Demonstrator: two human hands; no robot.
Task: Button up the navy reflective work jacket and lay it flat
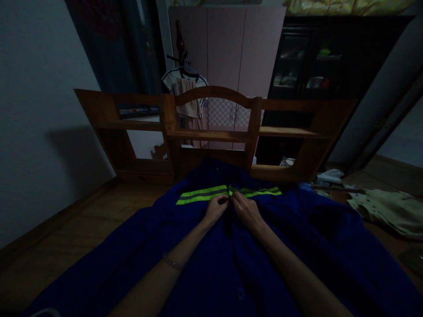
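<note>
A dark blue work jacket (198, 259) with yellow-green and grey reflective strips (201, 194) lies spread out in front of me, its collar (221, 169) pointing away. Both my hands meet at its front opening, just below the strips. My left hand (216, 208) pinches the cloth edge from the left. On the other side, my right hand (246, 209) has its fingers closed on the opposite edge, right at the strip's end. Whatever small fastener sits between the fingertips is hidden. Lower on the front, a dark button (240, 293) shows.
Beyond the jacket stands a wooden headboard with shelves (211, 135). Clothes hang on a coat stand (180, 44) before a pale wardrobe (226, 53). A dark glass-doored cabinet (310, 66) is at the back right. Light cloth (390, 211) lies at the right, and a wall (39, 110) borders the left.
</note>
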